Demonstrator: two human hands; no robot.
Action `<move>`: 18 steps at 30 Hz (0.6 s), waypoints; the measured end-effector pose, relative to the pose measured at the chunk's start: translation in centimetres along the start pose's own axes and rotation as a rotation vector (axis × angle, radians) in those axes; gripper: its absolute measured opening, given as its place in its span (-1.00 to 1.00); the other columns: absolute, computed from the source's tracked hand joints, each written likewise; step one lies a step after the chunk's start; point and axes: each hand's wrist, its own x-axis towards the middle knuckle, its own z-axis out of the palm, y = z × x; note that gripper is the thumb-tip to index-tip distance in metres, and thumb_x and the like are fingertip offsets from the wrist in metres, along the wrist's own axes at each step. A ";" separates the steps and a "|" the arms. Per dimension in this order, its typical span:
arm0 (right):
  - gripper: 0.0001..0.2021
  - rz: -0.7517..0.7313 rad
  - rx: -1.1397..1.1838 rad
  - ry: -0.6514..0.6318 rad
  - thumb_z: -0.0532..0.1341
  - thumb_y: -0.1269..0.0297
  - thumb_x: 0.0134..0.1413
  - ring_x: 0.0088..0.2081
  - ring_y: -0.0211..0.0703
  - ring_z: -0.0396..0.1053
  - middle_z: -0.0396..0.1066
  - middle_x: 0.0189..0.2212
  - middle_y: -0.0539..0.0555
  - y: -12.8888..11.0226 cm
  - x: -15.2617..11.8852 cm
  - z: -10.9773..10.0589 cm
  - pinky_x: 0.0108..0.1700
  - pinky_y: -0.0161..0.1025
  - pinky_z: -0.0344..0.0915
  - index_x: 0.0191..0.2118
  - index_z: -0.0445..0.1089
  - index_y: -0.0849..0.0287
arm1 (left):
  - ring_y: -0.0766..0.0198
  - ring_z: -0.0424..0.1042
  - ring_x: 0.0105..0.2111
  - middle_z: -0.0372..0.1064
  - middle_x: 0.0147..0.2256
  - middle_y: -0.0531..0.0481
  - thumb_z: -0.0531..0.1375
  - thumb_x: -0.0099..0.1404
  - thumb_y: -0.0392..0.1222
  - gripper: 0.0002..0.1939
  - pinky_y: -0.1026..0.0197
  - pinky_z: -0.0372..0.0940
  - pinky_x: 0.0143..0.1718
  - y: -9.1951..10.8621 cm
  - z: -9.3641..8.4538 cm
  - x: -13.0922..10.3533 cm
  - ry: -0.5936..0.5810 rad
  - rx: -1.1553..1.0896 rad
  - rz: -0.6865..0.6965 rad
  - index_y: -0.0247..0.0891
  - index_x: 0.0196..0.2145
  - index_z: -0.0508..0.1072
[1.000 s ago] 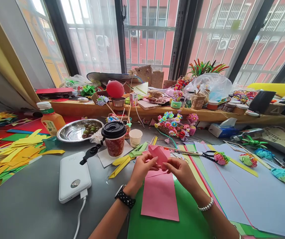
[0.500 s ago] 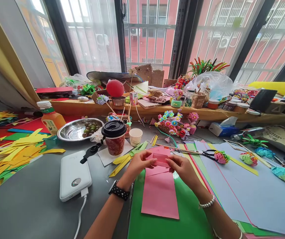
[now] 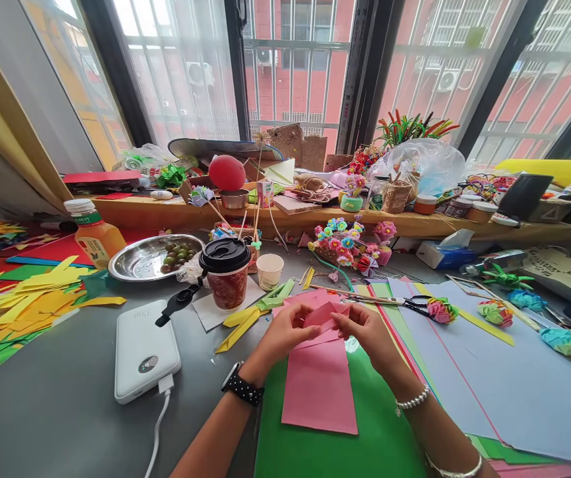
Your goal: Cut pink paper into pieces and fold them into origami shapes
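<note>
Between my two hands is a small piece of pink paper, tilted and partly hidden by fingers. My left hand pinches its left end with thumb and fingers. At the right end, my right hand closes on the paper, thumb toward its top edge. Below them a larger pink paper strip lies flat on a green folder-like sheet. More pink paper shows behind my hands. Folded yellow strips and green strips lie left of my left hand.
A lidded coffee cup, a paper cup and a white power bank with cable stand to the left. Scissors and folded paper flower heads lie on white sheets at right. A metal plate holds grapes.
The small pink paper has gone from lying level between my hands to tilted, its right side raised. My right thumb has shifted up along it. The view has moved slightly.
</note>
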 end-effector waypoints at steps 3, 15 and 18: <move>-0.77 -0.024 -0.072 -0.001 0.18 0.14 -0.14 -0.63 -0.36 0.17 0.23 -0.67 -0.07 0.1 0.1 -0.1 -0.58 -0.39 0.13 -0.55 0.24 0.22 | 0.33 0.31 -0.50 0.31 -0.49 0.04 0.28 -0.16 -0.20 -0.61 0.32 0.17 -0.50 -0.4 0.0 0.1 -0.034 0.049 -0.031 -0.32 -0.34 0.30; -0.81 0.063 -0.008 -0.134 0.19 0.18 -0.15 -0.61 -0.36 0.20 0.30 -0.62 -0.07 -0.5 -0.1 0.0 -0.53 -0.38 0.15 -0.43 0.36 0.22 | 0.25 0.34 -0.42 0.36 -0.44 -0.05 0.31 -0.20 -0.18 -0.59 0.27 0.18 -0.41 -0.2 0.2 -0.1 0.055 -0.052 -0.066 -0.37 -0.34 0.33; -0.80 0.085 0.056 -0.157 0.19 0.18 -0.15 -0.59 -0.36 0.20 0.31 -0.61 -0.05 -0.2 -0.1 0.1 -0.51 -0.37 0.16 -0.42 0.39 0.22 | 0.24 0.36 -0.45 0.37 -0.48 -0.03 0.32 -0.21 -0.19 -0.50 0.28 0.18 -0.44 0.1 0.3 -0.2 0.104 -0.114 -0.075 -0.36 -0.28 0.28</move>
